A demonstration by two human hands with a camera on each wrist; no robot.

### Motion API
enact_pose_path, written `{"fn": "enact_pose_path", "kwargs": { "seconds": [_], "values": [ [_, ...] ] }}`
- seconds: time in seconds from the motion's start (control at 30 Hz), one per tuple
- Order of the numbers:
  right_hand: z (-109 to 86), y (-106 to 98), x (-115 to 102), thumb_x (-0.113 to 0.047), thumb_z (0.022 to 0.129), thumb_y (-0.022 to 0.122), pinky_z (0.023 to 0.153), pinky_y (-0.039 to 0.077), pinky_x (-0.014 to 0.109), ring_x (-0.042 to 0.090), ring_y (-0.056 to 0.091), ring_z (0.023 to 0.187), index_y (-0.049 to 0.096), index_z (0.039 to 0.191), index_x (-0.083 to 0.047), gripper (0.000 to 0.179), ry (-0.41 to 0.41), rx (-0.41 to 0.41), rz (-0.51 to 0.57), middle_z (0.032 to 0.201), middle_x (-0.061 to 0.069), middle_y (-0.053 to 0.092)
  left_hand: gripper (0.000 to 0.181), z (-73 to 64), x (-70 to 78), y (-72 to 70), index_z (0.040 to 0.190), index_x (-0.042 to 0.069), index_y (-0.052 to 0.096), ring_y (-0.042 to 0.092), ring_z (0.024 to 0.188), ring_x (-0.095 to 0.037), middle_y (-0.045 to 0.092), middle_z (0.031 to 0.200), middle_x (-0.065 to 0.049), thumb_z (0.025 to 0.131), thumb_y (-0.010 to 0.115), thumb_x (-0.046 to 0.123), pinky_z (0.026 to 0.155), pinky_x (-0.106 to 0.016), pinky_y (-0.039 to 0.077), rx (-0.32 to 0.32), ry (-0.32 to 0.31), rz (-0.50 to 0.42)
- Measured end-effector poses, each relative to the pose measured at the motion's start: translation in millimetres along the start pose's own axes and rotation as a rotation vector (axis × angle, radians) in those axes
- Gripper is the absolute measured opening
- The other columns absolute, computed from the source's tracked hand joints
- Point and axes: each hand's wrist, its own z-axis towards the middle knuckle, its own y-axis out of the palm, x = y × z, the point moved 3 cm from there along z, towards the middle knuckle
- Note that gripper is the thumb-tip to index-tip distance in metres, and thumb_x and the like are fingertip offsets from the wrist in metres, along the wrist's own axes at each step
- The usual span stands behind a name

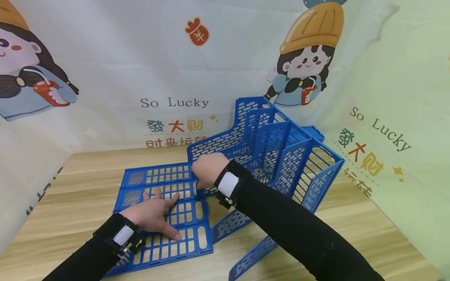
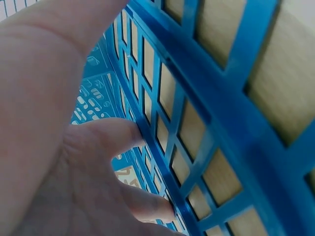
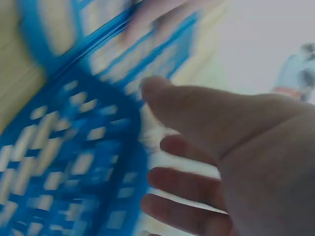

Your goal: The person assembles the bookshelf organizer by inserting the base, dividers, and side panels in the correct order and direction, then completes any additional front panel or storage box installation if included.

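Observation:
My left hand [image 1: 152,214] lies with spread fingers on a blue lattice panel [image 1: 184,253] of several hinged strips, flat on the table. In the left wrist view, its fingertips [image 2: 160,209] touch the panel's ribs. My right hand [image 1: 209,168] is at the panel's far right corner, beside the rounded front of a blue perforated divider [image 1: 214,144]. In the right wrist view, the thumb [image 3: 187,105] and bent fingers [image 3: 189,189] stand apart, close to the blurred edge of the divider, with nothing between them. Several such dividers join a slatted blue back, forming a rack.
The blue rack [image 1: 309,156] stands at the right, its lower dividers [image 1: 253,257] reaching toward the front of the table. Behind is a white printed cloth [image 1: 105,78], which continues along both sides. Bare wooden tabletop [image 1: 63,218] shows left of the panel.

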Motion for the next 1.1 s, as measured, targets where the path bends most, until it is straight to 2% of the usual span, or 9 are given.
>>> {"fn": "enact_pose_path", "kwargs": {
  "seconds": [0.1, 0.2, 0.27, 0.37, 0.4, 0.53, 0.77, 0.97, 1.1],
  "values": [
    [-27.7, -16, -8, -0.059, 0.102, 0.073, 0.079, 0.065, 0.031, 0.011, 0.074, 0.089, 0.082, 0.114, -0.022, 0.04, -0.063, -0.031, 0.115, 0.108, -0.006, 0.081, 0.133, -0.1, 0.1, -1.2, 0.174, 0.013, 0.032, 0.003, 0.142, -0.089, 0.008, 0.168, -0.054, 0.072, 0.091, 0.075, 0.097, -0.104, 0.017, 0.006, 0.0, 0.011],
    [-59.5, -24, -16, -0.059, 0.096, 0.081, 0.082, 0.064, 0.031, 0.01, 0.075, 0.093, 0.084, 0.116, -0.023, 0.041, -0.155, -0.151, 0.225, 0.112, -0.009, 0.082, 0.133, -0.6, 0.2, -3.2, 0.174, 0.012, 0.032, 0.005, 0.142, -0.089, 0.009, 0.168, -0.054, 0.073, 0.091, 0.075, 0.097, -0.104, 0.019, 0.012, -0.001, 0.037],
    [-75.9, -20, -19, -0.052, 0.093, 0.087, 0.084, 0.063, 0.029, 0.008, 0.075, 0.096, 0.086, 0.112, -0.025, 0.033, -0.209, -0.229, 0.255, 0.111, -0.012, 0.082, 0.133, -1.0, 0.3, -4.2, 0.174, 0.012, 0.032, 0.006, 0.142, -0.09, 0.01, 0.167, -0.055, 0.073, 0.091, 0.075, 0.098, -0.104, 0.019, 0.013, -0.002, 0.045],
    [-87.6, -10, -18, -0.033, 0.095, 0.088, 0.083, 0.062, 0.024, 0.004, 0.074, 0.095, 0.088, 0.104, -0.028, 0.011, -0.278, -0.258, 0.269, 0.105, -0.016, 0.082, 0.133, -0.5, 0.3, -4.7, 0.173, 0.012, 0.033, 0.006, 0.142, -0.09, 0.011, 0.168, -0.054, 0.073, 0.092, 0.074, 0.099, -0.104, 0.018, 0.015, -0.003, 0.052],
    [-88.6, -8, -17, -0.027, 0.097, 0.086, 0.082, 0.061, 0.023, 0.003, 0.073, 0.094, 0.089, 0.103, -0.028, 0.006, -0.303, -0.253, 0.277, 0.103, -0.016, 0.082, 0.133, 0.0, 0.2, -4.4, 0.174, 0.012, 0.032, 0.006, 0.142, -0.09, 0.011, 0.167, -0.054, 0.072, 0.092, 0.074, 0.099, -0.104, 0.018, 0.013, -0.003, 0.052],
    [-81.2, -4, -10, -0.016, 0.102, 0.077, 0.08, 0.061, 0.021, 0.002, 0.072, 0.09, 0.09, 0.105, -0.025, 0.016, -0.339, -0.162, 0.297, 0.104, -0.013, 0.083, 0.134, 2.4, 1.2, -4.6, 0.174, 0.013, 0.032, 0.005, 0.143, -0.089, 0.009, 0.168, -0.054, 0.072, 0.092, 0.075, 0.1, -0.103, 0.016, 0.006, -0.005, 0.036],
    [-58.4, 4, -11, -0.019, 0.105, 0.075, 0.081, 0.064, 0.026, 0.01, 0.077, 0.092, 0.087, 0.108, -0.023, 0.012, -0.24, 0.038, 0.135, 0.106, -0.007, 0.084, 0.133, 3.4, 4.7, -4.0, 0.174, 0.012, 0.033, 0.004, 0.143, -0.089, 0.009, 0.168, -0.054, 0.072, 0.093, 0.073, 0.104, -0.101, 0.014, 0.003, 0.004, 0.007],
    [-57.9, 4, -17, -0.02, 0.107, 0.074, 0.083, 0.065, 0.026, 0.01, 0.078, 0.094, 0.086, 0.114, -0.024, 0.015, -0.2, 0.063, 0.07, 0.108, -0.008, 0.084, 0.134, 5.0, 4.5, -4.4, 0.174, 0.013, 0.031, 0.004, 0.143, -0.089, 0.006, 0.169, -0.054, 0.072, 0.093, 0.073, 0.103, -0.101, 0.015, 0.002, -0.001, 0.011],
    [-76.3, -3, -20, -0.036, 0.108, 0.072, 0.077, 0.063, 0.024, 0.007, 0.074, 0.09, 0.083, 0.121, -0.023, 0.021, -0.26, 0.077, 0.097, 0.107, -0.009, 0.081, 0.134, 5.0, 2.9, -0.2, 0.174, 0.013, 0.031, 0.003, 0.142, -0.089, 0.007, 0.169, -0.054, 0.072, 0.092, 0.074, 0.102, -0.102, 0.014, 0.001, -0.007, 0.001]
  ]
}}
